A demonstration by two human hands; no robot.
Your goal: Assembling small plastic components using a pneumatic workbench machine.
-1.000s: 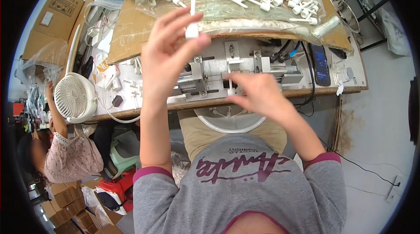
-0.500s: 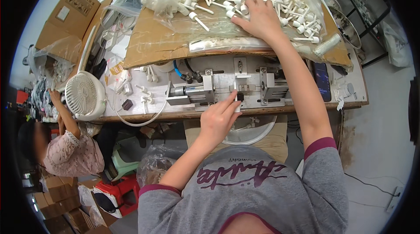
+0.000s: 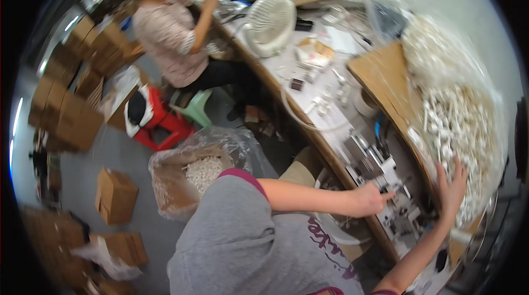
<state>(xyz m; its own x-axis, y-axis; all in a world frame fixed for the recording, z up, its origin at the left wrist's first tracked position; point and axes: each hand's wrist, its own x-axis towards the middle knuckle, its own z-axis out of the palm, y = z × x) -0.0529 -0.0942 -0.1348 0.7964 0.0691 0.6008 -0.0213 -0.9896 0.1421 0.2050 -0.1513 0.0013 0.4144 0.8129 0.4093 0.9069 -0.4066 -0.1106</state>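
My left hand [image 3: 368, 200] reaches from a grey sleeve with a maroon cuff to a small metal machine [image 3: 377, 165] on the workbench. Its fingers are curled, with one fingertip touching the machine. My right hand [image 3: 453, 186] lies further right, fingers spread flat on a big heap of white plastic parts [image 3: 463, 113]. The heap rests on a cardboard sheet [image 3: 386, 74] behind the machine. I see nothing held in either hand.
Another person [image 3: 165, 30] works at the far end of the bench, next to a white desk fan [image 3: 270, 22]. A clear bag of white pieces [image 3: 201, 172] stands by my left side. A red stool [image 3: 160, 121] and several cardboard boxes [image 3: 115, 196] stand on the floor.
The view has swung far to the left and tilted. My left hand stays at the machine. My right hand has drawn back to the near edge of the heap.
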